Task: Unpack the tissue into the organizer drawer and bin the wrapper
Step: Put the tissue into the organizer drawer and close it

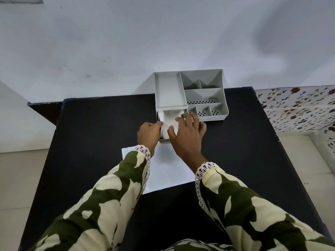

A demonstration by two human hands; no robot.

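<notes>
A grey desk organizer [188, 82] stands at the far edge of a black table [90, 142]. Its drawer [164, 141] is pulled out toward me under the left tray. White tissue [169, 117] lies in the drawer. My left hand [148, 134] is at the drawer's left side, fingers curled against the tissue. My right hand [186, 134] rests flat on top of the tissue with fingers spread, covering the drawer's right half. A white flat wrapper [166, 171] lies on the table between my forearms, just in front of the drawer.
The organizer's right side has several small compartments [204, 110], some with perforated floors. A light wall [163, 33] rises behind the table. Tiled floor [299, 160] and flower-patterned tiles [299, 105] lie to the right.
</notes>
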